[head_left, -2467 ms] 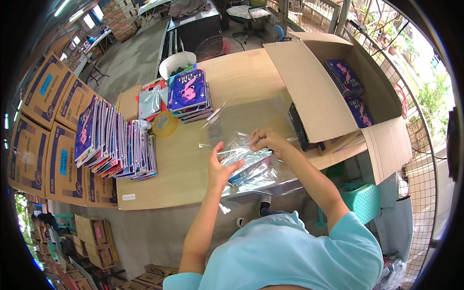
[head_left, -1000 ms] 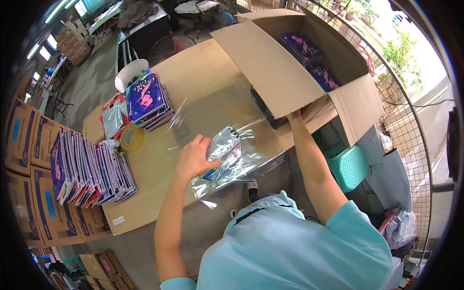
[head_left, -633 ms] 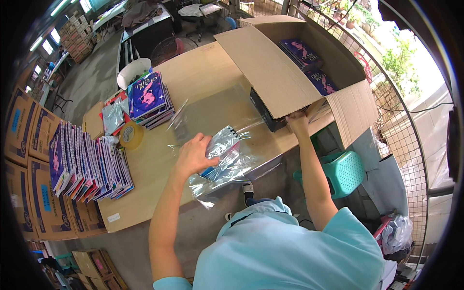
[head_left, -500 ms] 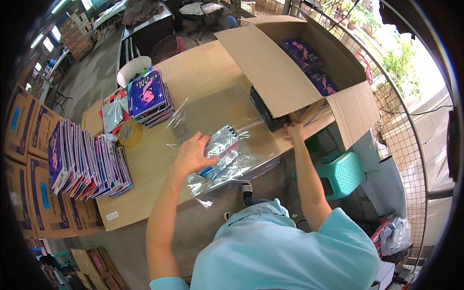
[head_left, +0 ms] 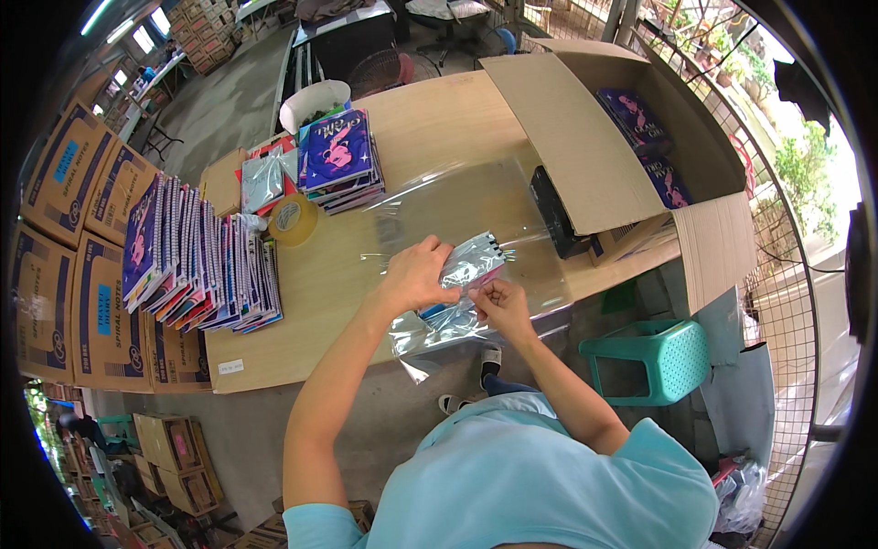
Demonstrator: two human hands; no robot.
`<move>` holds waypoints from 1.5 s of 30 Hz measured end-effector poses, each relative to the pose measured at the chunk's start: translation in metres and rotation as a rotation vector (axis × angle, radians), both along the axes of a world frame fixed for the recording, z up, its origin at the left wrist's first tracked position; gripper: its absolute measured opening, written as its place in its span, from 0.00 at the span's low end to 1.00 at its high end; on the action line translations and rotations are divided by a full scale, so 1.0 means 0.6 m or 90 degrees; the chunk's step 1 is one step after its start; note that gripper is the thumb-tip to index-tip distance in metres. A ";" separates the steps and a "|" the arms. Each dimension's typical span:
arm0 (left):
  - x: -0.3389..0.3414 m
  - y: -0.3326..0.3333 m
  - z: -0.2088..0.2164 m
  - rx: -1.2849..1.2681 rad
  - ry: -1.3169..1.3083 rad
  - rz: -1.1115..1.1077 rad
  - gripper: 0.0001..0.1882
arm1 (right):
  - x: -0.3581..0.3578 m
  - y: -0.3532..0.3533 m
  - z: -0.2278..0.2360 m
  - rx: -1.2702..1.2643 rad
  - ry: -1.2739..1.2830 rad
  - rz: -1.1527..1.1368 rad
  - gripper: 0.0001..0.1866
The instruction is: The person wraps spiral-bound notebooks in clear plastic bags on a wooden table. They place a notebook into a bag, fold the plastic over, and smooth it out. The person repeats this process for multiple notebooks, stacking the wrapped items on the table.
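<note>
Left of the fingers: a row of spiral notebooks (head_left: pixel 197 256) stands on edge on the tabletop (head_left: pixel 320 302), with a tape roll (head_left: pixel 293 220) and a purple notebook stack (head_left: pixel 338 160) beyond.
Left hand (head_left: pixel 416 274): fingers lie flat and closed on the wrapped notebook (head_left: pixel 466 274), pinning it.
Wrapped notebook: at the near tabletop edge, under both hands, inside a clear plastic sheet (head_left: pixel 476 210).
Right hand (head_left: pixel 498 302): back from the open carton (head_left: pixel 622 137), where it reached half a second ago; fingers now pinch the wrap's near edge.
Meaning: the wrap is likely being closed.
Right of the fingers: a green stool (head_left: pixel 654 357), apart.
</note>
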State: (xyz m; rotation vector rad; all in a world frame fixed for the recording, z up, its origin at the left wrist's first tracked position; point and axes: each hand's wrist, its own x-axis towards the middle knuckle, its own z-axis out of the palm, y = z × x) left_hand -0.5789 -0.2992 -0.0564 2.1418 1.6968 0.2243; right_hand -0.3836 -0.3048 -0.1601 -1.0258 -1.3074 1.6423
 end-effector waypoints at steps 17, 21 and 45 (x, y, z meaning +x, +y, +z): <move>0.010 -0.150 -0.076 0.243 -0.792 0.428 0.47 | 0.015 -0.036 -0.036 -0.310 0.459 0.200 0.38; -0.007 -0.165 -0.142 0.338 -0.520 0.364 0.51 | 0.016 0.047 0.052 -0.162 -0.041 0.247 0.42; -0.058 -0.086 -0.165 0.288 -0.629 0.192 0.71 | 0.013 0.104 -0.108 0.231 -0.031 0.189 0.76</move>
